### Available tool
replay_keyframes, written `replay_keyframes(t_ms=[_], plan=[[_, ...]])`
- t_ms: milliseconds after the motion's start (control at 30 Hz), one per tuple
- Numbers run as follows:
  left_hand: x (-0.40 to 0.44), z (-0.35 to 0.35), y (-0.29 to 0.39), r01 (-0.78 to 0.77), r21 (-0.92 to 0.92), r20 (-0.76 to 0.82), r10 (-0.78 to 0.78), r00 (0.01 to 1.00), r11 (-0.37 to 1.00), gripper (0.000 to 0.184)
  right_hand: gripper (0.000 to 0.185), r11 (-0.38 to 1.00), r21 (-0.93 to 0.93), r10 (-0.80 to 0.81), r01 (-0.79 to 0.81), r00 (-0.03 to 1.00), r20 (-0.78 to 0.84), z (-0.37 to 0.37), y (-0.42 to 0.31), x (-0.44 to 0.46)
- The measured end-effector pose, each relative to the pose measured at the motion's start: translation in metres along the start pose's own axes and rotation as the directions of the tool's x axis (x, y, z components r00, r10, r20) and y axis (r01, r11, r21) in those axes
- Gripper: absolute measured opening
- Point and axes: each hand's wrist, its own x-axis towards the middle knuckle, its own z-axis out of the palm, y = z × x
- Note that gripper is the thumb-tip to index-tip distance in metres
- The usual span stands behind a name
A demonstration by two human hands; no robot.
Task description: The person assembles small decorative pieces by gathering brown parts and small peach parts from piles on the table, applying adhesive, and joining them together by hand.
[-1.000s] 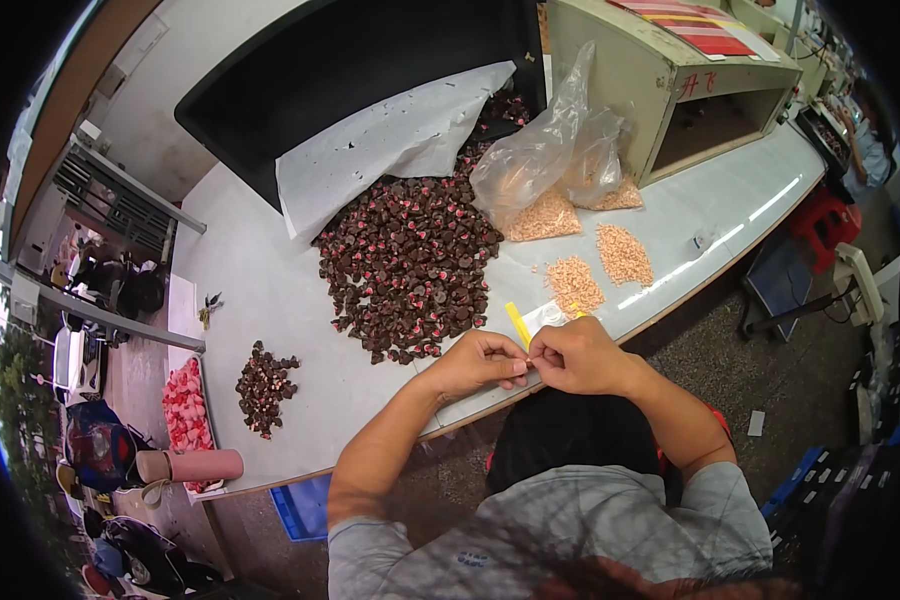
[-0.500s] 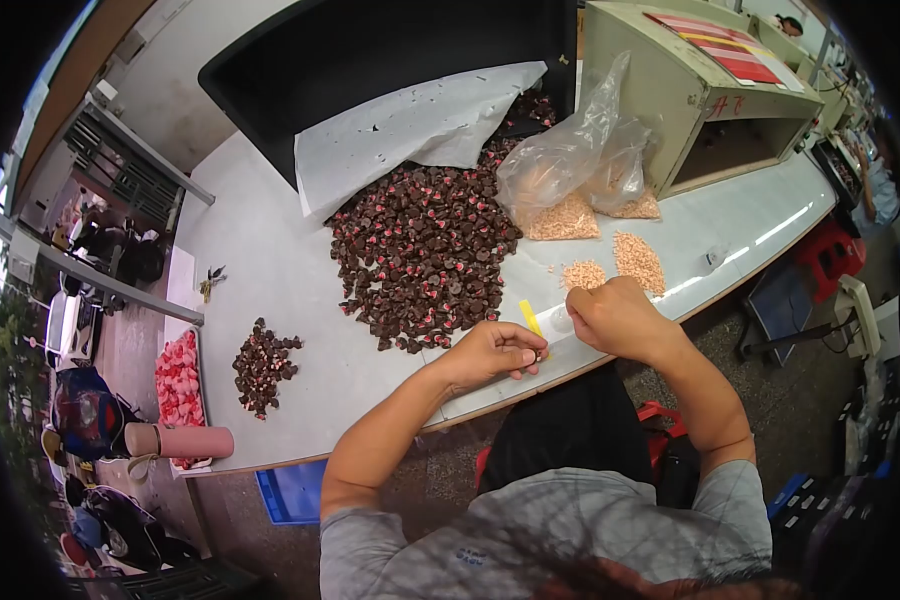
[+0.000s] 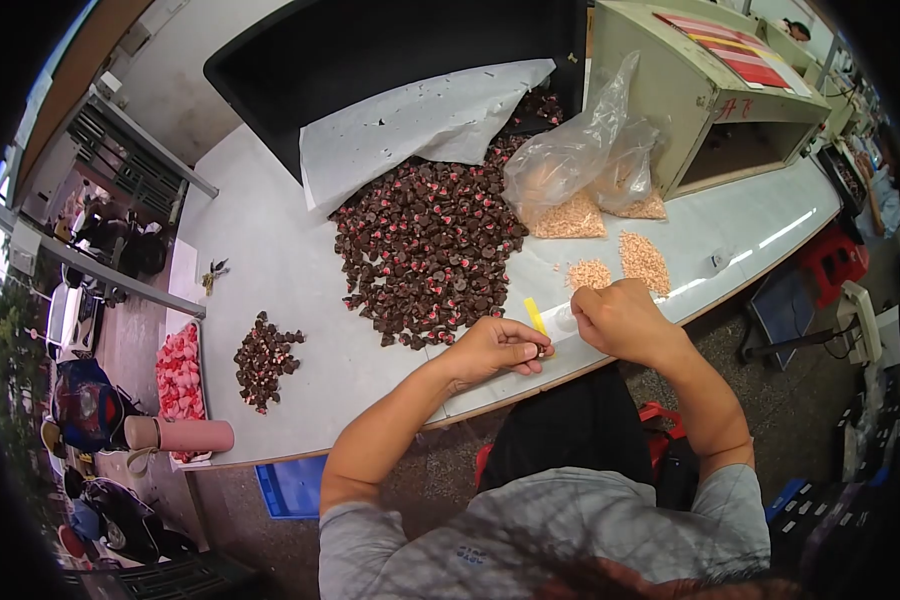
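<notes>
My left hand (image 3: 495, 350) is closed near the front edge of the table, with a small dark piece (image 3: 542, 350) pinched at its fingertips. The piece resembles the dark ones in the large pile (image 3: 425, 250). To its right my right hand (image 3: 625, 318) is closed, its fingertips pointing down and left; whatever they hold is hidden or too small to make out. Just beyond it lies a small heap of beige bits (image 3: 588, 272), with a second heap (image 3: 645, 262) to the right. A yellow strip (image 3: 535, 315) lies between my hands on the tabletop.
Clear bags of beige bits (image 3: 570, 215) stand beside a green metal box (image 3: 710, 110). A black bin (image 3: 390, 60) with a white sheet (image 3: 410, 125) lies behind the large pile. Left are a smaller dark pile (image 3: 265, 362), a tray of pink pieces (image 3: 180, 375) and a pink bottle (image 3: 195, 435).
The view has shifted slightly. My left hand keeps its pinch on the small dark piece, and my right hand has moved slightly to the right, still closed.
</notes>
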Motion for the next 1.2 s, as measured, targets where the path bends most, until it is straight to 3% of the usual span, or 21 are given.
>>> replay_keyframes(t_ms=[100, 200, 333, 833, 933, 1200], plan=[[-0.001, -0.001, 0.000, 0.012, -0.046, 0.001, -0.012, 1.000, 0.999, 0.028, 0.010, 0.953, 0.303, 0.011, 0.012, 0.997, -0.075, -0.005, -0.014, 0.001], [-0.002, -0.001, 0.000, 0.005, -0.045, 0.001, -0.005, 1.000, 0.999, 0.029, 0.012, 0.910, 0.414, 0.054, -0.027, 0.997, -0.052, 0.005, -0.028, -0.004], [-0.001, -0.002, -0.002, 0.006, -0.046, -0.017, -0.007, 1.000, 0.999, 0.029, 0.012, 0.913, 0.407, 0.058, -0.007, 0.992, -0.114, 0.021, -0.035, -0.006], [-0.001, -0.003, -0.004, 0.000, -0.050, -0.017, 0.000, 1.000, 0.999, 0.028, 0.012, 0.921, 0.390, 0.046, -0.002, 0.994, -0.104, 0.031, -0.037, -0.010], [-0.001, -0.003, -0.003, -0.003, -0.041, -0.009, 0.003, 1.000, 0.999, 0.027, 0.014, 0.805, 0.554, 0.223, -0.211, 0.974, 0.046, 0.017, -0.039, -0.007], [-0.003, 0.000, 0.001, -0.002, -0.070, -0.019, 0.001, 1.000, 0.998, 0.027, 0.027, 0.745, 0.593, 0.287, -0.306, 0.949, 0.130, 0.026, -0.039, -0.005]])
